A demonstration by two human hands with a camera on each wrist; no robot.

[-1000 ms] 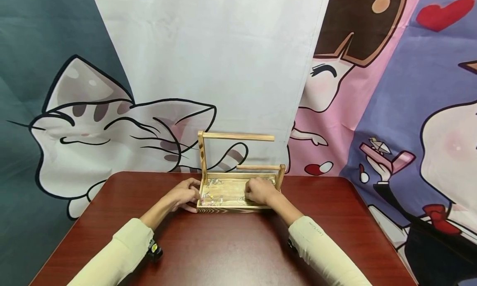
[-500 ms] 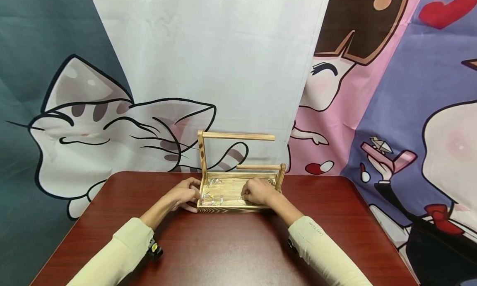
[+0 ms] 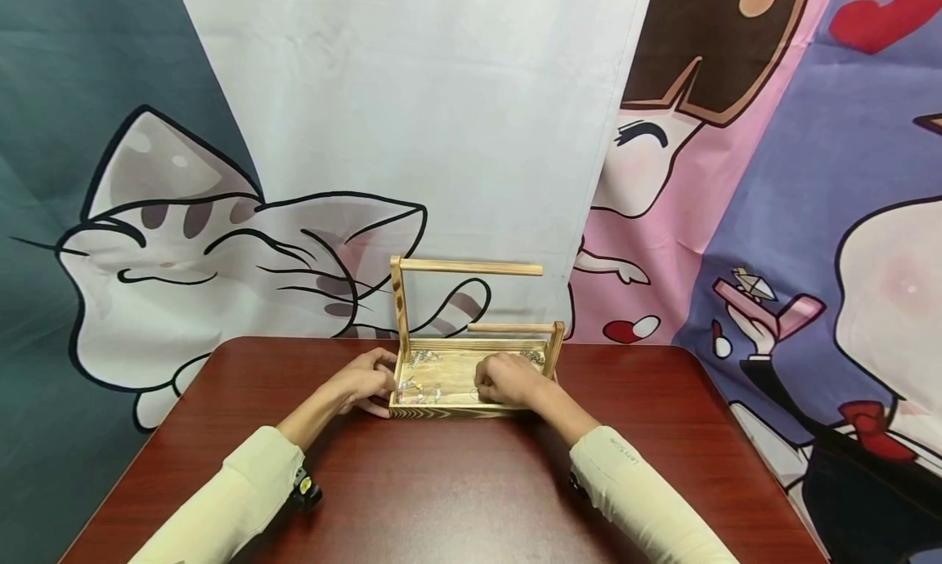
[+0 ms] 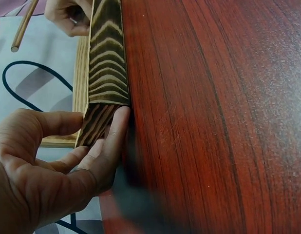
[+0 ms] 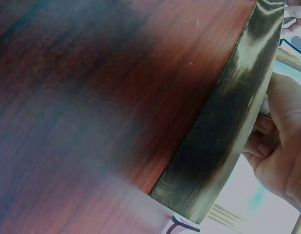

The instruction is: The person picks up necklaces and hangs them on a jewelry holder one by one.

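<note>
- A shallow wooden tray (image 3: 459,411) sits on the table (image 3: 441,490), with thin, shiny trinkets (image 3: 419,394) scattered in its front left part, too small to identify
- Two more groups lie inside: a silvery cluster (image 3: 424,357) at the back left, a darker cluster (image 3: 531,356) at the back right
- The tray's outer walls show bold, wavy dark grain; its floor is pale, and the tabletop is smooth, glossy reddish brown
- A tall post at the left bears a round upper bar (image 3: 471,267); a shorter right post carries a lower bar (image 3: 508,329)
- The left hand (image 3: 365,380) grips the tray's left end
- The right hand (image 3: 508,378) is over the tray floor, fingers curled; whether they pinch anything I cannot tell
</note>
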